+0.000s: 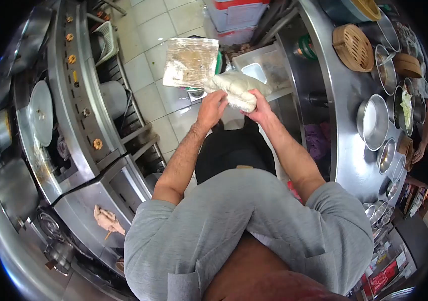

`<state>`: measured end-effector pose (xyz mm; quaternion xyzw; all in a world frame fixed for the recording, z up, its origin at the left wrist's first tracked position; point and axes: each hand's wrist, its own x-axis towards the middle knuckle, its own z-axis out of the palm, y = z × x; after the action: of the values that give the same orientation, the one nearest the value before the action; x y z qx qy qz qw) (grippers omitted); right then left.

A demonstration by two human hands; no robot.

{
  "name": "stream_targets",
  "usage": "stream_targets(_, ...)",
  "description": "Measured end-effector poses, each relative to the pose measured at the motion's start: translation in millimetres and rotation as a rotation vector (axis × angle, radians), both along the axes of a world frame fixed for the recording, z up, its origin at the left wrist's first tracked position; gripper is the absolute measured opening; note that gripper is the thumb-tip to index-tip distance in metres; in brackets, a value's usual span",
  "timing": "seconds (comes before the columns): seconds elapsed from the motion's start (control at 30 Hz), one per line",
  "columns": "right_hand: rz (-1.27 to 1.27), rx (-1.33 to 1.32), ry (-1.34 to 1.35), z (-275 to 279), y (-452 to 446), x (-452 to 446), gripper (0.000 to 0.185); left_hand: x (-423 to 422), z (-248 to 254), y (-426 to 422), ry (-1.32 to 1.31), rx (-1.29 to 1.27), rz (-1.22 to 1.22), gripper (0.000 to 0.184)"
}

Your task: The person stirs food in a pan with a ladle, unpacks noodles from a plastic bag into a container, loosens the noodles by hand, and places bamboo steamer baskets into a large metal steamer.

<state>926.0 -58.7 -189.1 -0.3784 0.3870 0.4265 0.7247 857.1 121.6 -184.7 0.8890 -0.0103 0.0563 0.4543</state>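
1. Pale bundle (236, 88), soft and lumpy, is up in front of the person, over the far middle of the scene, with a hand at either side of its near part.
2. Over on the left, a large round metal lid (40, 113) lies on the steel cooking range (87, 150), beside a row of orange knobs (71, 59). A crumpled cloth (107, 219) lies nearer.
3. Right of those knobs, a white basket (107, 41) sits at the far end of a low rack, with a pale pot (113, 100) nearer.
4. Next comes a flat, ridged sheet (191, 62), just left of the bundle, above the tiled floor (148, 93).
5. The left hand (212, 107) has its fingers drawn narrow at the bundle's near left edge; I can't tell whether they pinch it.
6. The right hand (260, 108) holds the bundle's near right end, thumb on top.
7. Far right, a steel table (324, 30) carries a bamboo steamer (353, 47) and, nearer, a metal bowl (373, 122). Another person's arm (424, 133) shows beyond the bowls.
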Motion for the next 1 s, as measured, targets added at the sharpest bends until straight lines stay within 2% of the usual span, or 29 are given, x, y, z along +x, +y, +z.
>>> stream_targets(0.07,0.03,0.059,-0.01,1,20,0,0.033,-2,10,23,0.012,-0.002,0.017,0.026)
stream_targets(0.13,0.053,0.089,-0.019,14,37,3,0.033,2,31,42,0.248,-0.157,0.008,0.031)
stream_targets(0.17,0.056,0.091,-0.016,20,40,3,0.033,2,38,47,0.251,-0.156,0.012,0.031)
stream_targets(0.3,0.03,0.116,-0.001,44,39,-4,0.037,-1,69,52,0.13,-0.14,-0.061,0.03)
stream_targets(0.47,-0.031,0.142,-0.019,118,-4,-33,0.037,-1,151,23,0.012,-0.066,-0.218,0.024)
stream_targets(0.63,-0.114,0.085,-0.09,209,-78,-81,0.037,4,221,-37,-0.217,-0.137,-0.587,0.018)
stream_targets(0.77,-0.196,0.0,-0.188,285,-138,-131,0.036,-11,286,-103,-0.262,-0.237,-0.8,0.015)
stream_targets(0.83,-0.28,-0.093,-0.284,331,-163,-154,0.042,-15,311,-140,-0.319,-0.291,-0.911,0.016)
stream_targets(0.93,-0.337,-0.136,-0.328,373,-217,-186,0.047,-27,348,-198,-0.222,-0.37,-0.998,0.017)
stream_targets(1.0,-0.281,-0.321,-0.334,390,-254,-205,0.056,-34,362,-241,-0.238,-0.38,-1.047,0.017)
